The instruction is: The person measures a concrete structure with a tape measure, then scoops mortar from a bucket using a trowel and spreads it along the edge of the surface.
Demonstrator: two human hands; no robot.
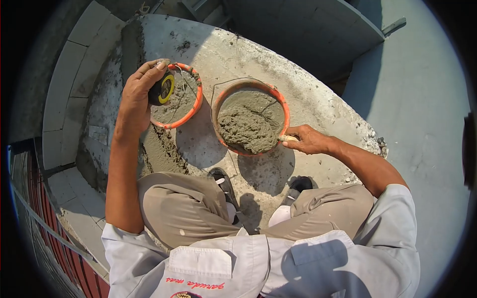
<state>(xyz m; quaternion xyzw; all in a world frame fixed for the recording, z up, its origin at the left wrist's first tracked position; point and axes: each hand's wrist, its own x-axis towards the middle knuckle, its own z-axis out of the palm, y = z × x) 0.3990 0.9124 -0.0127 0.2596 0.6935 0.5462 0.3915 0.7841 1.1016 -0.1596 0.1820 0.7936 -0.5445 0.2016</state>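
Observation:
My left hand [141,89] is closed round a black and yellow tape measure [164,90], held over the left side of an orange bucket [198,102] with grey mortar in it. My right hand [310,139] grips the pale handle of a trowel [289,138] at the right rim of a second orange bucket [286,111]. Wet mortar [248,121] is heaped inside this bucket, and the trowel's blade cannot be seen. Both buckets have thin wire handles.
Spread mortar [161,149] lies in a strip on the rough concrete slab [308,94]. Pale blocks [64,74] form a curved edge on the left. The slab ends in a drop at the upper right, beside a grey surface [417,124]. My shoes [300,184] stand close below the buckets.

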